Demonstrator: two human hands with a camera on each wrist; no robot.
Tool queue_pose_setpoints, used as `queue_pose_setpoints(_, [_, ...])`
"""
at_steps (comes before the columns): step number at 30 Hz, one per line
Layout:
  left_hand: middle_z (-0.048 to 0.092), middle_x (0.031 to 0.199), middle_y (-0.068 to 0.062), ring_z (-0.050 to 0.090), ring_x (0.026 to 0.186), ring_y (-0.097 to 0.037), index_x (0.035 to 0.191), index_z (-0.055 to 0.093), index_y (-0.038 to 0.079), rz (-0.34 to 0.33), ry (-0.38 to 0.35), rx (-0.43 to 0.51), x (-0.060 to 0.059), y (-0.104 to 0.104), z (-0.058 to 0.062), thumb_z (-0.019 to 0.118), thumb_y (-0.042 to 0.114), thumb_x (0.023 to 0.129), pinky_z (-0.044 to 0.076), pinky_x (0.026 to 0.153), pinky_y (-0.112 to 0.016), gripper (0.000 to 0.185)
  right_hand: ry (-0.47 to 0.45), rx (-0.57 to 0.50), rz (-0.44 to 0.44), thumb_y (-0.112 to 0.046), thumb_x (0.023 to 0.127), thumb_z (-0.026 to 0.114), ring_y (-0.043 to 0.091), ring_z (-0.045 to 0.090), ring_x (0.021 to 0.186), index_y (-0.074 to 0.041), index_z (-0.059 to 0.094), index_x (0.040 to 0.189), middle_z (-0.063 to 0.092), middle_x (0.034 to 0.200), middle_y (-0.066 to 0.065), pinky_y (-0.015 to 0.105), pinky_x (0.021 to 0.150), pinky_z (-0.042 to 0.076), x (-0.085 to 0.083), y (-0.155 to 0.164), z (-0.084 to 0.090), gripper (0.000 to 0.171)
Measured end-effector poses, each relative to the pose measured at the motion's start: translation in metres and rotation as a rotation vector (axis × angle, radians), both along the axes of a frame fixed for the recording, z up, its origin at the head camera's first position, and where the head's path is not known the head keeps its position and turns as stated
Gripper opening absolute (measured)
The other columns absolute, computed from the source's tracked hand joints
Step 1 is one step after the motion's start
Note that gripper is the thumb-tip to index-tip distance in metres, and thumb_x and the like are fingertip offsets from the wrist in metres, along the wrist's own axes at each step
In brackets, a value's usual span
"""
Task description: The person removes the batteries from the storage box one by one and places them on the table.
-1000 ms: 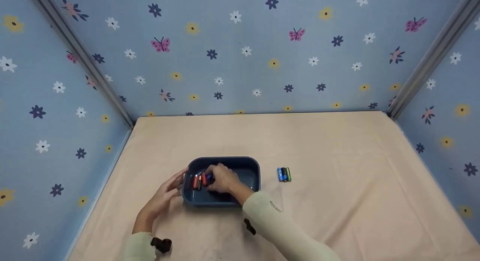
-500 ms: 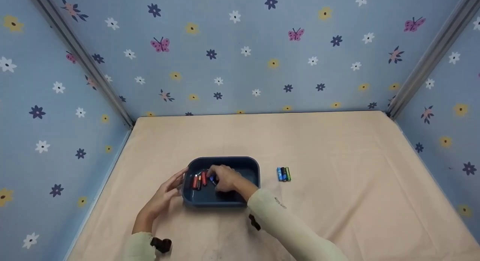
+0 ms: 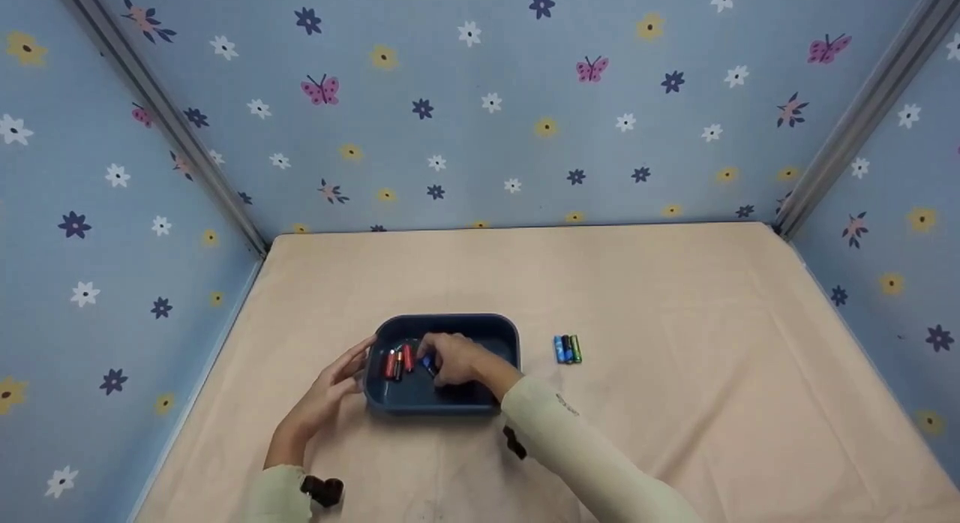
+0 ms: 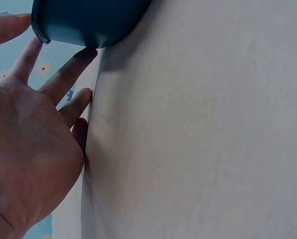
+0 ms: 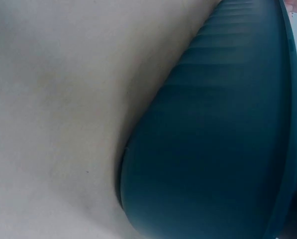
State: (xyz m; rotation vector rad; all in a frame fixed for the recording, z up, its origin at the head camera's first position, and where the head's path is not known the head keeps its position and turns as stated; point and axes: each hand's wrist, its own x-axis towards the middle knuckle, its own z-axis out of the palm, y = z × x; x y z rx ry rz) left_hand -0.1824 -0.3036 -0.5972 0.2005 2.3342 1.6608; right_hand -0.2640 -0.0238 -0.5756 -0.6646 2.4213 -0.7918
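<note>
A dark blue rectangular bin [image 3: 442,409] stands on the cloth. My left hand [image 3: 324,395] touches its left side with fingers extended; in the left wrist view the fingertips meet the bin's outer wall [image 4: 83,22]. Inside the bin, my right hand [image 3: 459,360] pinches a blue battery [image 3: 428,363] between thumb and fingers, partly covered by them. To its left lie a red battery [image 3: 408,357], a black and copper battery [image 3: 398,366] and another red battery [image 3: 390,364]. The right wrist view holds mostly the bin's outer wall [image 5: 203,144], with the right hand's fingers out of sight.
Right of the bin, a light blue battery [image 3: 559,350], a dark battery [image 3: 568,350] and a green battery [image 3: 576,349] lie side by side. Beige cloth [image 3: 675,320] covers the table. Flowered blue panels [image 3: 495,133] enclose the back and sides.
Within the bin, my right hand has shifted slightly right, away from the red batteries, and the blue battery shows between its fingers. My left hand stays at the bin's left side.
</note>
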Motion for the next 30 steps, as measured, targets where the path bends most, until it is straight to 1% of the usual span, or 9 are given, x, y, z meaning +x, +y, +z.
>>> queue_pose_setpoints(2, [0.033,0.184,-0.025,0.035,0.17,-0.054,0.179,0.034,0.016,0.0,0.0,0.001,0.0,0.0,0.0,0.052,0.004,0.103,0.032,0.134,-0.071,0.079,-0.003,-0.007,-0.002,-0.006,0.093,0.089,0.014,0.065,0.097,-0.017,0.072,0.139,0.076,0.116,0.007,0.035,0.093,0.06,0.002,0.001,0.004,0.051])
queue_pose_setpoints(4, [0.033,0.185,-0.023,0.034,0.171,-0.053,0.179,0.034,0.017,0.005,-0.005,-0.003,-0.001,0.0,-0.001,0.051,0.004,0.103,0.029,0.135,-0.072,0.079,0.013,0.001,-0.006,-0.009,0.092,0.09,0.013,0.065,0.097,-0.019,0.071,0.139,0.076,0.114,0.003,0.034,0.093,0.059,-0.003,0.001,-0.008,0.052])
queue_pose_setpoints(7, [0.033,0.185,-0.023,0.036,0.169,-0.054,0.179,0.033,0.017,0.001,-0.004,-0.002,-0.002,0.0,-0.004,0.048,0.003,0.104,0.033,0.134,-0.068,0.078,0.006,-0.031,0.003,-0.009,0.091,0.091,0.011,0.063,0.092,-0.016,0.071,0.139,0.076,0.11,0.004,0.032,0.09,0.057,-0.004,0.003,-0.007,0.052])
queue_pose_setpoints(11, [0.034,0.184,-0.025,0.04,0.167,-0.054,0.179,0.032,0.016,-0.005,0.001,0.002,-0.002,0.0,-0.005,0.046,0.003,0.106,0.045,0.126,-0.042,0.076,-0.021,-0.08,0.017,-0.005,0.09,0.089,0.01,0.06,0.089,-0.011,0.072,0.138,0.074,0.104,0.004,0.029,0.087,0.052,0.0,0.008,0.008,0.051])
queue_pose_setpoints(14, [0.034,0.183,-0.026,0.04,0.167,-0.054,0.179,0.032,0.016,-0.009,0.001,0.008,-0.002,-0.001,-0.005,0.047,0.003,0.107,0.047,0.115,-0.023,0.075,-0.02,-0.095,0.015,-0.004,0.091,0.088,0.01,0.059,0.09,-0.012,0.071,0.139,0.07,0.102,0.0,0.028,0.087,0.05,-0.002,0.009,0.014,0.051])
queue_pose_setpoints(17, [0.034,0.183,-0.027,0.039,0.167,-0.055,0.179,0.032,0.015,-0.016,-0.001,0.013,-0.003,-0.001,-0.005,0.046,0.003,0.107,0.047,0.111,-0.017,0.075,-0.014,-0.126,0.016,-0.003,0.091,0.087,0.011,0.059,0.09,-0.012,0.071,0.138,0.068,0.101,-0.001,0.028,0.086,0.05,-0.004,0.011,0.017,0.051])
queue_pose_setpoints(20, [0.036,0.182,-0.027,0.039,0.167,-0.055,0.179,0.032,0.015,-0.014,0.001,0.002,-0.002,-0.001,-0.004,0.047,0.004,0.106,0.047,0.118,-0.026,0.076,0.001,-0.173,0.021,-0.004,0.09,0.086,0.01,0.059,0.088,-0.012,0.07,0.136,0.067,0.099,-0.002,0.027,0.085,0.05,-0.005,0.013,0.016,0.05])
queue_pose_setpoints(26, [0.037,0.182,-0.027,0.04,0.167,-0.054,0.179,0.033,0.014,-0.011,0.008,-0.012,-0.001,0.0,-0.001,0.05,0.006,0.105,0.036,0.133,-0.064,0.076,-0.007,-0.324,-0.004,-0.002,0.09,0.085,0.01,0.057,0.084,-0.01,0.068,0.135,0.065,0.098,-0.003,0.025,0.082,0.048,-0.004,0.017,0.011,0.048])
queue_pose_setpoints(30, [0.039,0.181,-0.027,0.04,0.167,-0.054,0.179,0.033,0.014,-0.006,0.006,-0.009,-0.001,0.0,-0.001,0.05,0.007,0.105,0.038,0.132,-0.064,0.076,-0.016,-0.423,-0.027,0.0,0.089,0.085,0.011,0.056,0.082,-0.006,0.068,0.135,0.063,0.097,-0.002,0.023,0.078,0.046,-0.002,0.019,0.012,0.05])
